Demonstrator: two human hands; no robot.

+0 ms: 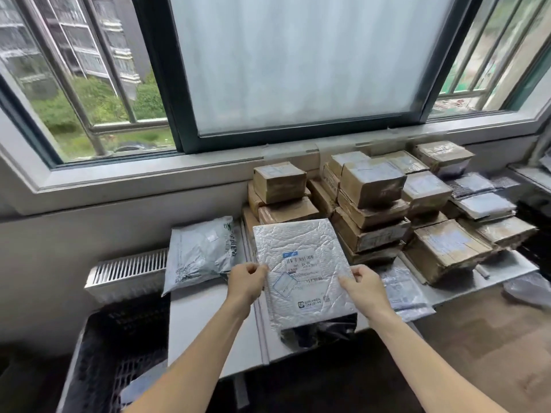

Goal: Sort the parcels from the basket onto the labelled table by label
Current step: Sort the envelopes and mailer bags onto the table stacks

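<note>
I hold a silver bubble mailer with a printed label up in front of me, above the table. My left hand pinches its left edge and my right hand pinches its right edge. A black plastic parcel lies on the table under the mailer's lower end. A grey poly mailer leans at the table's far left. The dark mesh basket stands at the lower left, with a pale parcel showing inside it.
Several taped brown cardboard boxes are stacked against the wall under the window sill. Flat silver and clear mailers lie to the right of them. A white radiator grille sits left of the table. Brown floor shows at the lower right.
</note>
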